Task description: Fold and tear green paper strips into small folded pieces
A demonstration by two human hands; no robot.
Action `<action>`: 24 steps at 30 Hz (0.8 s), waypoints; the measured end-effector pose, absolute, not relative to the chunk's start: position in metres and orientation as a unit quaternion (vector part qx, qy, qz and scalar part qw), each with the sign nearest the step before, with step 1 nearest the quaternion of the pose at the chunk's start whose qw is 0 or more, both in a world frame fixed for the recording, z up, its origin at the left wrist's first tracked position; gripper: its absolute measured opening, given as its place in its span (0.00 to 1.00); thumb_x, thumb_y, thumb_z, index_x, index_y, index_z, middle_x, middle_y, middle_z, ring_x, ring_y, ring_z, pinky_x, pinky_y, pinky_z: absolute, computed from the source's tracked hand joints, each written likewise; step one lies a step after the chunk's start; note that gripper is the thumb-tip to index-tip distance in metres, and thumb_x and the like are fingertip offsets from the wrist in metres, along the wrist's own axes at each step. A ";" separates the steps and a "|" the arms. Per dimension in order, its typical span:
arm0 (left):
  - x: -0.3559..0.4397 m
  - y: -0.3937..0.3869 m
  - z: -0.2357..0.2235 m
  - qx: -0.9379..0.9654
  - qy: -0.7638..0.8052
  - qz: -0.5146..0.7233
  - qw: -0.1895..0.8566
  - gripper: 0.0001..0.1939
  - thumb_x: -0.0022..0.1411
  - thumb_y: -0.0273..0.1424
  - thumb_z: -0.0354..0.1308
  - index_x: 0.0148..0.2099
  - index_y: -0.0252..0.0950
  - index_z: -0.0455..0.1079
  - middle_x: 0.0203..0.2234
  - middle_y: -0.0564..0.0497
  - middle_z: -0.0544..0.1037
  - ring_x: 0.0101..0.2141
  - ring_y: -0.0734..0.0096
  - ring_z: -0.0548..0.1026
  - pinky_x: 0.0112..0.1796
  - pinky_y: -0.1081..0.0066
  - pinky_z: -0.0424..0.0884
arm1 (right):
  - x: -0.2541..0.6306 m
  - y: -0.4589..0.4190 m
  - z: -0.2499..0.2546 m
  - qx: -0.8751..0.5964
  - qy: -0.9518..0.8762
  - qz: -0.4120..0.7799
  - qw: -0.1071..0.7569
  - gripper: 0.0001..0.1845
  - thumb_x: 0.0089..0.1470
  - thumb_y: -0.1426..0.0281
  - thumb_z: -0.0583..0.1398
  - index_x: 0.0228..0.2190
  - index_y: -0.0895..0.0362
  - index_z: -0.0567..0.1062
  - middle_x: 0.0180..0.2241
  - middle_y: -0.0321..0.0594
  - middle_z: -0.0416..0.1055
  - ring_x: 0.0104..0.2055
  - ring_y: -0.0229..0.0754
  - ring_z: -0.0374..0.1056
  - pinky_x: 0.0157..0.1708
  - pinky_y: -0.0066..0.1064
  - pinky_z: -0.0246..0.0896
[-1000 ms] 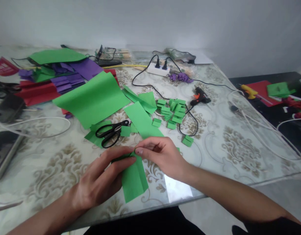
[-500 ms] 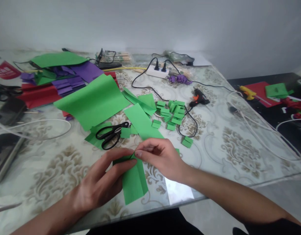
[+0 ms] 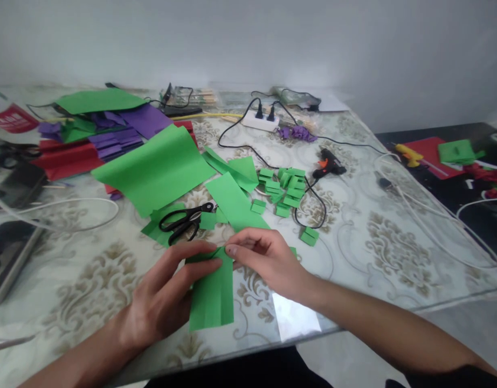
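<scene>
A creased strip of green paper (image 3: 213, 299) hangs between my hands, just above the front of the table. My left hand (image 3: 167, 291) grips it from the left, with fingers laid over its upper part. At the strip's top right corner, the thumb and index finger of my right hand (image 3: 264, 258) pinch the edge. Black-handled scissors (image 3: 184, 222) lie just beyond my left hand, on green paper scraps. A longer green strip (image 3: 236, 202) rests past my fingertips. Several small folded green pieces (image 3: 287, 188) are heaped to its right.
A large green sheet (image 3: 155, 167) lies left of centre, near purple paper (image 3: 145, 121) and red paper (image 3: 68, 159). A black glue gun (image 3: 329, 163) sits at right, its cord looping nearby. Behind stands a white power strip (image 3: 260, 120). White cables (image 3: 442, 226) cross the right side.
The lower end of the green strip has swung left and now faces me more squarely. Both hands keep their hold with only slight finger movement. The camera view has shifted a little.
</scene>
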State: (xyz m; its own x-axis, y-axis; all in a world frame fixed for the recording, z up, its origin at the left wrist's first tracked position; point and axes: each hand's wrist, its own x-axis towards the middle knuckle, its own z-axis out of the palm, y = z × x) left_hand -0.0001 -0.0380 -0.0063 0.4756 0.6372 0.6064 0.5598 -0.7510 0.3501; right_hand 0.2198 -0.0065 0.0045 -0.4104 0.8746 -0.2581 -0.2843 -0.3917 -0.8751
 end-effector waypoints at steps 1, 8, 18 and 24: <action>0.000 -0.038 -0.006 0.856 0.351 0.375 0.050 0.14 0.69 0.15 0.56 0.51 0.36 0.75 0.50 0.45 0.78 0.47 0.66 0.81 0.49 0.69 0.79 | 0.220 -0.007 0.004 -0.378 -0.382 0.747 0.392 0.13 0.45 0.62 0.77 0.30 0.55 0.83 0.29 0.33 0.78 0.31 0.37 0.74 0.37 0.31 0.76; 0.002 -0.035 -0.004 0.849 0.360 0.385 0.037 0.13 0.69 0.17 0.57 0.50 0.38 0.74 0.49 0.46 0.79 0.45 0.66 0.82 0.47 0.69 0.80 | 0.221 -0.006 0.003 -0.377 -0.380 0.749 0.389 0.16 0.45 0.59 0.77 0.30 0.55 0.82 0.29 0.34 0.77 0.33 0.38 0.76 0.40 0.33 0.79; -0.001 -0.030 0.001 0.821 0.395 0.392 0.126 0.09 0.71 0.30 0.59 0.52 0.39 0.75 0.49 0.43 0.78 0.47 0.58 0.80 0.46 0.61 0.80 | 0.222 -0.009 -0.001 -0.339 -0.389 0.757 0.401 0.11 0.58 0.65 0.69 0.43 0.54 0.81 0.36 0.37 0.78 0.38 0.39 0.78 0.42 0.35 0.80; 0.005 -0.022 0.004 0.782 0.434 0.423 0.142 0.06 0.68 0.22 0.61 0.43 0.39 0.75 0.46 0.48 0.78 0.44 0.65 0.80 0.45 0.65 0.78 | 0.220 -0.010 -0.004 -0.337 -0.428 0.737 0.399 0.13 0.55 0.72 0.69 0.44 0.54 0.81 0.38 0.38 0.80 0.39 0.40 0.78 0.43 0.35 0.79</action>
State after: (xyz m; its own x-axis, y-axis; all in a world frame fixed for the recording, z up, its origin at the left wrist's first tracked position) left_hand 0.0054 -0.0224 0.0044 0.2647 0.8001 0.5383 0.5593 -0.5821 0.5902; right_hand 0.2200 -0.0103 -0.0042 -0.4545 0.8771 -0.1555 -0.2996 -0.3149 -0.9006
